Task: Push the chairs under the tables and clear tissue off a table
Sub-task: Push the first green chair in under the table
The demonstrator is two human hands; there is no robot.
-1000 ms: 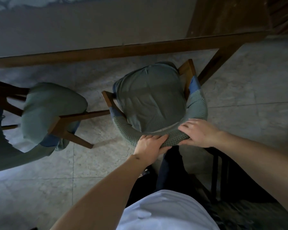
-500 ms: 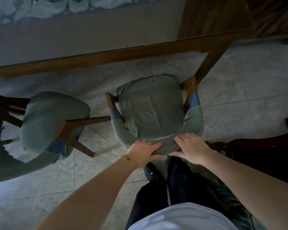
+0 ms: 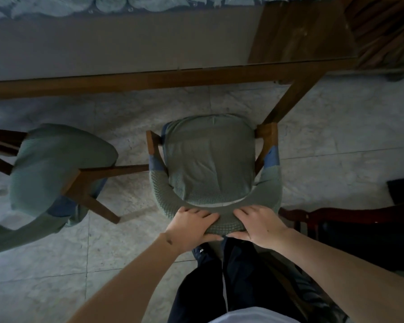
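Gripping the curved back of the green-cushioned chair (image 3: 208, 159), we have both hands closed on its knitted cover: our left hand (image 3: 191, 226) on the left of the backrest's middle, our right hand (image 3: 258, 223) just beside it, fingers curled over the top edge. This chair stands on the marble floor (image 3: 336, 148) facing the counter (image 3: 149, 76), its seat front near the wooden edge but not yet under it. A second chair (image 3: 56, 164), also green, sits to the left, turned at an angle, well clear of the counter. We see no tissue on the visible part of the counter.
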